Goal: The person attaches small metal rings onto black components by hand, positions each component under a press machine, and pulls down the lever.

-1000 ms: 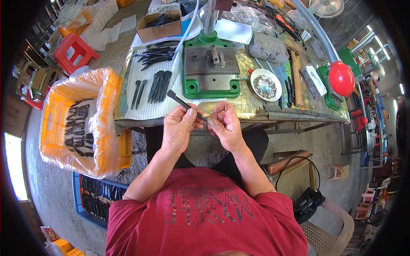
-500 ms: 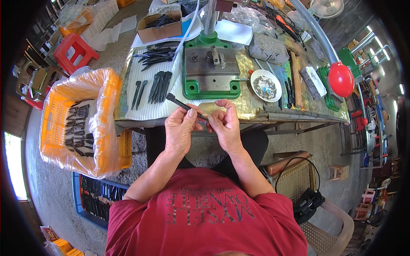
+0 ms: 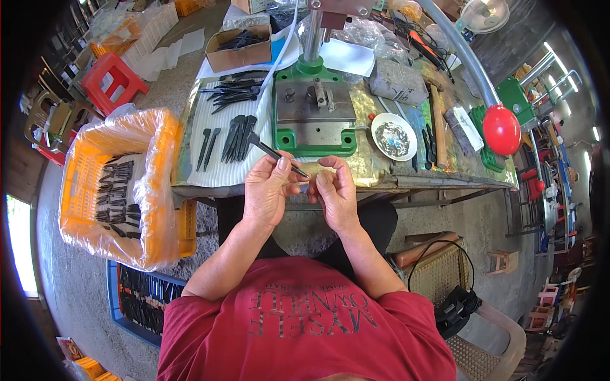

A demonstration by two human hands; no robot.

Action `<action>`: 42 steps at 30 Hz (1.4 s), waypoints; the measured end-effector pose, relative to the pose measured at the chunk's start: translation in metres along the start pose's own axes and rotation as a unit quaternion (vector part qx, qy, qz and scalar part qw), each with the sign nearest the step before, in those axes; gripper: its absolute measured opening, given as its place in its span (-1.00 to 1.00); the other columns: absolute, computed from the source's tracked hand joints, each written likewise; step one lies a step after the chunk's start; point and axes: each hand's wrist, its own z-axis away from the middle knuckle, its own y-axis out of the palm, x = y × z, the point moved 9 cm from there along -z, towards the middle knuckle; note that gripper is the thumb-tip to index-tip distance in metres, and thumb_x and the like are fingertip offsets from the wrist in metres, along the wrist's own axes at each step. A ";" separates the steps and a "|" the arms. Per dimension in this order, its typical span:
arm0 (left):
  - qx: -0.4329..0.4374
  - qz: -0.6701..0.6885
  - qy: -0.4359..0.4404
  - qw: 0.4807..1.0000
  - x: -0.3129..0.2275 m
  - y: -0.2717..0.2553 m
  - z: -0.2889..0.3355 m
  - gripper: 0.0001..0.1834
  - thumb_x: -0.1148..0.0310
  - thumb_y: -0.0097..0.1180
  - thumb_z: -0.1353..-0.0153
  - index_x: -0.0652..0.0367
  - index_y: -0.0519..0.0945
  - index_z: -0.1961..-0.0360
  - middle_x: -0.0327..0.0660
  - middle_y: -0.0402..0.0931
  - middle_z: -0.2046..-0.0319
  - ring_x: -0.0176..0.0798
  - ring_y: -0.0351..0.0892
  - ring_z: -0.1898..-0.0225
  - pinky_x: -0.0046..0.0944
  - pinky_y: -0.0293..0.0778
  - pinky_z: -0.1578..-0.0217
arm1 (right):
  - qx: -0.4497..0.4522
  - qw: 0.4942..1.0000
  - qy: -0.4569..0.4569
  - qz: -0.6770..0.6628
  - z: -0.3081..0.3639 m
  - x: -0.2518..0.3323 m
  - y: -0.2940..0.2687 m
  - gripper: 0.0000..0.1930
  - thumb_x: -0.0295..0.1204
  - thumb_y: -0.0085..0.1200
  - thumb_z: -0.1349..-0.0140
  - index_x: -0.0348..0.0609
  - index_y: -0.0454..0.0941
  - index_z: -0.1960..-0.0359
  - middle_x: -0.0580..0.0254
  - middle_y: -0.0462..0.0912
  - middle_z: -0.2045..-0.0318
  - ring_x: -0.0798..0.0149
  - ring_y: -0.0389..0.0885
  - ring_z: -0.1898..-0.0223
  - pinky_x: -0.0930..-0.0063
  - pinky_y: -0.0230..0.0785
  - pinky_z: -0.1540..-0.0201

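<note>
Compared with a moment before, the thin black rod [image 3: 274,152] is seen a little more level, and both hands are brought closer together over the front edge of the desk [image 3: 381,178]; the work on the rod's near end is judged to be in its fine, close stage. The left hand [image 3: 270,190] is closed on the rod, which is pinched between thumb and forefinger near its lower end, while its wider far end points up and left toward the row of similar black pieces [image 3: 236,136] laid on the white ribbed mat [image 3: 210,168]. The right hand [image 3: 333,190] is held just beside the left, with its fingers [image 3: 321,181] curled around the rod's tip; whether a small part is kept between them cannot be told, as it is hidden. Behind the hands the green press base [image 3: 314,120] is standing, and a white dish [image 3: 394,136] of small metal bits is placed to its right. An orange crate [image 3: 82,184] lined with plastic is set at the left.
</note>
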 end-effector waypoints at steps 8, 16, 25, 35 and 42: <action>0.011 -0.087 0.081 0.993 -0.038 0.015 -0.045 -0.85 0.37 -0.04 -0.09 0.20 0.40 0.33 -0.24 0.44 0.45 -0.30 0.51 0.47 -0.52 0.33 0.64 | -0.001 1.000 -0.013 0.014 0.002 0.004 -0.009 -0.75 -0.35 -0.11 -0.14 -0.18 0.20 0.22 0.31 0.31 0.68 0.46 0.27 0.66 0.68 0.15 0.60; 0.009 -0.178 0.148 0.973 -0.062 0.022 -0.108 -0.84 0.39 0.00 -0.07 0.26 0.43 0.36 -0.23 0.44 0.49 -0.37 0.49 0.53 -0.54 0.35 0.66 | -0.003 1.000 -0.010 0.024 0.004 0.004 -0.017 -0.81 -0.38 -0.12 -0.14 -0.21 0.25 0.28 0.37 0.28 0.67 0.48 0.28 0.64 0.68 0.15 0.60; 0.028 -0.328 0.196 0.924 -0.059 0.041 -0.149 -0.88 0.47 0.04 -0.01 0.29 0.48 0.41 -0.31 0.41 0.62 -0.50 0.40 0.62 -0.59 0.29 0.74 | 0.039 0.998 -0.004 0.043 0.008 0.004 -0.012 -0.86 -0.47 -0.17 -0.16 -0.21 0.26 0.26 0.34 0.32 0.62 0.51 0.29 0.60 0.70 0.17 0.56; 0.011 -0.444 0.180 0.878 -0.054 0.051 -0.151 -0.85 0.41 0.05 -0.02 0.25 0.50 0.38 -0.35 0.41 0.59 -0.54 0.39 0.58 -0.62 0.30 0.69 | 0.028 0.998 -0.003 0.055 0.010 0.002 -0.015 -0.84 -0.45 -0.15 -0.14 -0.25 0.27 0.28 0.33 0.33 0.63 0.50 0.29 0.61 0.70 0.16 0.56; 0.013 -0.457 0.178 0.871 -0.052 0.050 -0.153 -0.86 0.40 0.05 -0.02 0.22 0.50 0.39 -0.36 0.42 0.59 -0.54 0.40 0.57 -0.60 0.32 0.68 | 0.029 0.998 0.007 0.058 0.011 0.000 -0.016 -0.83 -0.42 -0.15 -0.15 -0.25 0.27 0.29 0.27 0.36 0.63 0.47 0.28 0.62 0.68 0.16 0.56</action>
